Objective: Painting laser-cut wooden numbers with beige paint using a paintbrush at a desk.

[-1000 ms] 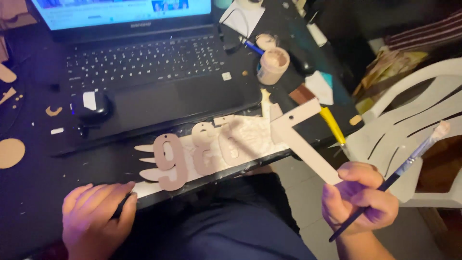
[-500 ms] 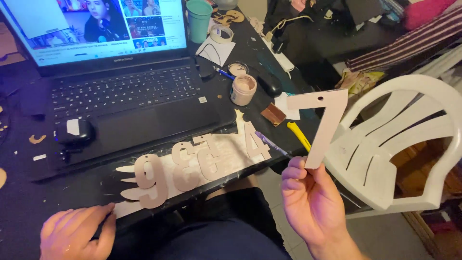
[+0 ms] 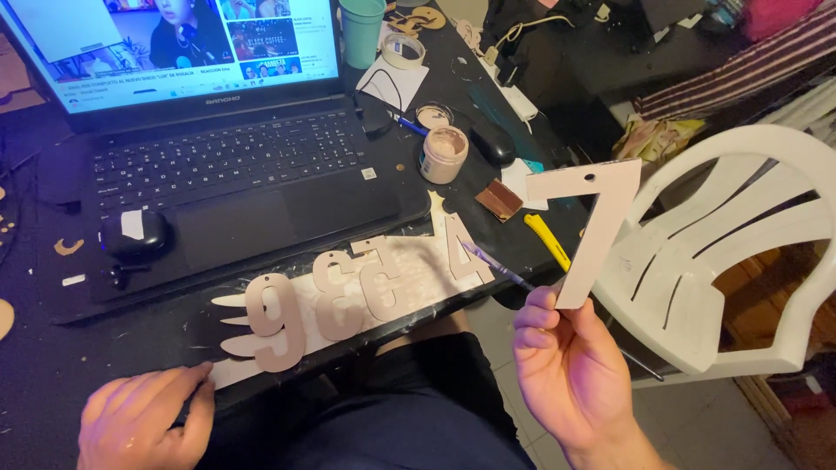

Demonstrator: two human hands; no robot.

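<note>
My right hand holds up a pale painted cut-out shaped like a seven by its lower end, off the table's right edge. A thin paintbrush runs from the same hand toward the table. My left hand rests on the table's front edge, fingertips touching a white paper strip. On that strip lie several more pale cut-out numerals in a row.
An open black laptop fills the table's middle. A small open paint jar, a roll of tape, a teal cup and a yellow cutter lie to its right. A white plastic chair stands at the right.
The seven cut-out has been turned upright and raised in my right hand, and the brush now points toward the table. My left hand stayed at the front edge.
</note>
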